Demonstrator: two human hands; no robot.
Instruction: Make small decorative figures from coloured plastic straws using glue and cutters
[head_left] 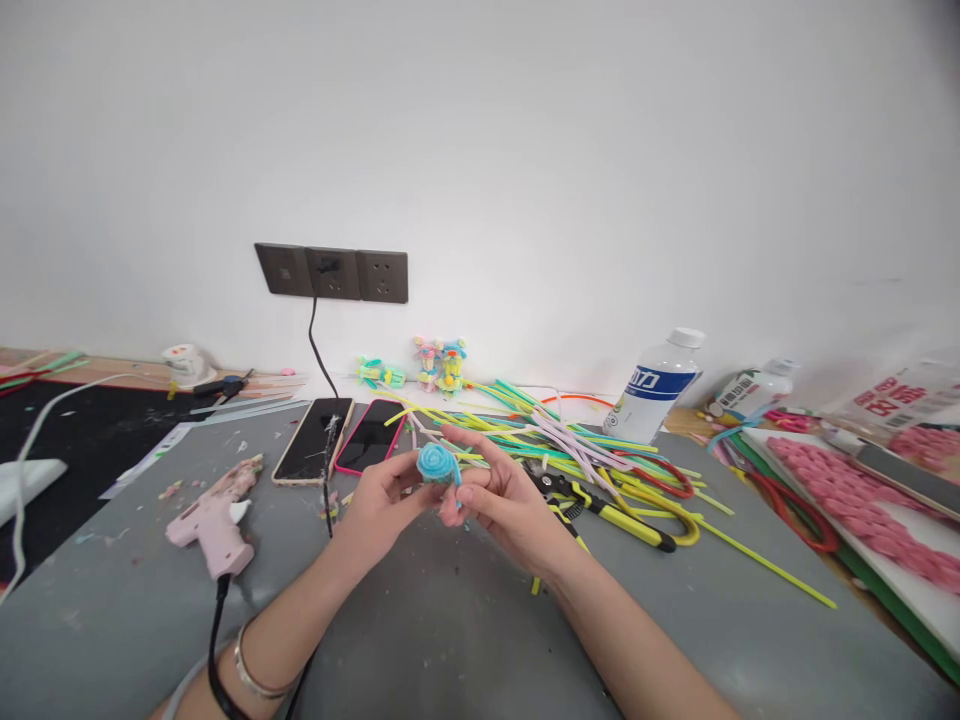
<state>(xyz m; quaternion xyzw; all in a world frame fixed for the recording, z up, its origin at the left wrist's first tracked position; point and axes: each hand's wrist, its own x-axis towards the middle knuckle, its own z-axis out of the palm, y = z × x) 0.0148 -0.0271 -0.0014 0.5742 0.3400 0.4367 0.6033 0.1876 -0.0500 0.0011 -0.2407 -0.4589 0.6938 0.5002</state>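
Between my two hands, above the grey mat, is a blue pipe cleaner coil wound into a round spiral. The fingers and thumb of my left hand pinch its left side. My right hand grips the loose blue end that hangs down on the right, with its index finger stretched out behind the coil. A small pink piece shows just below the coil, partly hidden by fingers. Just beyond my right hand lie the yellow-handled pliers.
Many pipe cleaners are heaped behind my hands. A pink glue gun and two phones lie left. Small pipe cleaner figures stand by the wall. A bottle stands right, near pink braided pieces. A black cord hangs from the socket.
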